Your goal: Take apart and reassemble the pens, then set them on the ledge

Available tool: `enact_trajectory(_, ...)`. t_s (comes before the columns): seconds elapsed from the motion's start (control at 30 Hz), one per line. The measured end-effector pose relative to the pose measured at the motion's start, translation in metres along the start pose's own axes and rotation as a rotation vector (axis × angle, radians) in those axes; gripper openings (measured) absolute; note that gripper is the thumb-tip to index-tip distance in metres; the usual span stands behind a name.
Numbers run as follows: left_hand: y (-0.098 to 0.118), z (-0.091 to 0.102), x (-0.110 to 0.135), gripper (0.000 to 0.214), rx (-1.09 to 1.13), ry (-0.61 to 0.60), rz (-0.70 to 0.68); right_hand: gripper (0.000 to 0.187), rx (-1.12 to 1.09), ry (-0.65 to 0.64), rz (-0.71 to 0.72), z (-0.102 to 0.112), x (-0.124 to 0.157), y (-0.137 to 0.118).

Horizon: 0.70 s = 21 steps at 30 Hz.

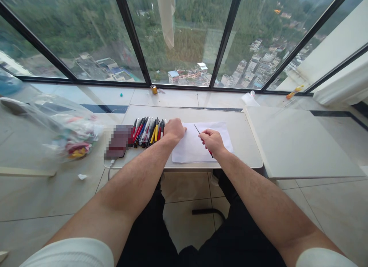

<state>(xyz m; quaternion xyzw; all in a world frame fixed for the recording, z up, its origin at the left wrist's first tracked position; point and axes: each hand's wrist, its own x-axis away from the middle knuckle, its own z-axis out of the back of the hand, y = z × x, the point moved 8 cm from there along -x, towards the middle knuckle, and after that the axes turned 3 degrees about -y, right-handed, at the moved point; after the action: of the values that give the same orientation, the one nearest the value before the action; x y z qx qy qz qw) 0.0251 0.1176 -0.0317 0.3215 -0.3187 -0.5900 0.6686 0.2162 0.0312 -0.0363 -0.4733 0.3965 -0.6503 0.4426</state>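
— Where's the pen (197, 129)?

— In the right hand (212, 140), over the right part of the white paper (189, 149). The fingers grip it, with its thin dark end pointing far and left and a red part showing on the near side of the hand.

— Is it touching the sheet?

— I can't tell from this angle.

— And the left hand (174, 128)?

— It's at the left edge of the paper, fingers curled, thumb toward the sheet. Whether anything is inside it, I can't tell.

— What lies just left of that hand?

— A row of pens (147, 132), packed side by side, with black, red, blue, yellow and clear among them. Left of the row is a dark red object (119, 141), pixelated, with a white cable (109, 169) running off the near edge.

— All on the one table (245, 140)?

— Yes, a pale one with rounded corners. A pale board (299, 140) sits just beside it on the right.

— And farther out?

— To the left, a clear plastic bag (71, 129) with colourful contents. Past the table's far edge, a small gold can (154, 90) stands near the window frame (112, 83), and a crumpled white tissue (250, 99) lies farther right. Trees and buildings show through the glass.
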Motion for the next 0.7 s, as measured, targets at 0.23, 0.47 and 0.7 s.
enact_trajectory(0.23,-0.008,0.003,-0.003,0.036,0.066,0.009,-0.008,0.011,-0.037,-0.006,-0.023,0.001,0.001,0.003)
enact_trajectory(0.47,0.001,0.002,0.011,0.017,0.42,-0.203,0.171,0.012,-0.167,-0.058,-0.041,-0.006,0.007,-0.001)
enact_trajectory(0.7,0.023,-0.013,0.04,0.026,0.683,-0.537,0.208,0.012,-0.205,-0.136,-0.014,-0.019,0.014,-0.009)
